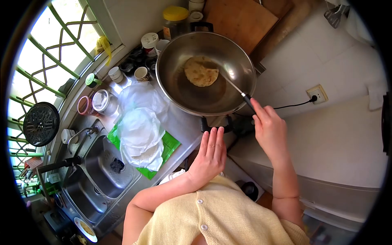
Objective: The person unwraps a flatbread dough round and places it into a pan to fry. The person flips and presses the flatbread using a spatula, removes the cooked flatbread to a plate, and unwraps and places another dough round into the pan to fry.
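Observation:
A large metal wok (212,100) holds a round, browned flatbread (198,73). The metal end of a spatula (232,83) meets the flatbread's right edge. My right hand (270,128) is wrapped round the spatula's black handle, to the lower right of the wok. Close to the wok's black near handle (207,125) is my left hand (209,157), its fingers stretched out flat and holding nothing. The fingertips are at the handle; whether they touch it I cannot tell.
Plastic bags (141,130) lie on a green sheet (169,147) left of my left hand. Beyond them is a double sink (108,171). Jars and cups line the window side. A wooden board (241,22) leans behind the wok. A cable runs to the wall socket (317,94).

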### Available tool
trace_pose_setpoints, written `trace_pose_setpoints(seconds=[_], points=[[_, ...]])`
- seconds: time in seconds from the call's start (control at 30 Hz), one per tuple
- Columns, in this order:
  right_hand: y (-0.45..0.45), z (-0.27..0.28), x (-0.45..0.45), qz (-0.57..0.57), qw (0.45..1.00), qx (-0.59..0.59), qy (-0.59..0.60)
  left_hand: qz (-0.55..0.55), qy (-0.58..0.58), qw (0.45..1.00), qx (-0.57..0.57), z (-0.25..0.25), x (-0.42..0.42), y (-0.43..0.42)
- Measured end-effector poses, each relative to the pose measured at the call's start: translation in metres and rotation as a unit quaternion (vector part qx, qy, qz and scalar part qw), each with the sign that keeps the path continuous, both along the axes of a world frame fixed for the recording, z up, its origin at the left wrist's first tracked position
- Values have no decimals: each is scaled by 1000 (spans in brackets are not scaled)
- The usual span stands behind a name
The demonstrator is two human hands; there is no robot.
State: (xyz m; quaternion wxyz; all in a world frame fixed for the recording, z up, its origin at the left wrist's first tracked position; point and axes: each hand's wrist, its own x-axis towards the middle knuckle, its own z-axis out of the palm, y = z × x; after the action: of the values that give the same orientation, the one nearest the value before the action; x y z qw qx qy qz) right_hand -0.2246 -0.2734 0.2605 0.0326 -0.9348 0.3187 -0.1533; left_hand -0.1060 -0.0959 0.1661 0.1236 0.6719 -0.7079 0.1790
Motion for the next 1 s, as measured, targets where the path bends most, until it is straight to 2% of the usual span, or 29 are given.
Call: trace_pose_setpoints(seconds=[0.3, 0.7, 1.0], points=[[-3, 4, -10, -36, 999, -21, 11, -8, -4, 1000, 8, 3, 2, 0], [-10, -19, -5, -99, 994, -23, -30, -4, 0, 1000, -1, 1, 1, 0], [-40, -48, 45, -41, 994, -97, -13, 0, 8, 1000, -9, 0, -1, 0]])
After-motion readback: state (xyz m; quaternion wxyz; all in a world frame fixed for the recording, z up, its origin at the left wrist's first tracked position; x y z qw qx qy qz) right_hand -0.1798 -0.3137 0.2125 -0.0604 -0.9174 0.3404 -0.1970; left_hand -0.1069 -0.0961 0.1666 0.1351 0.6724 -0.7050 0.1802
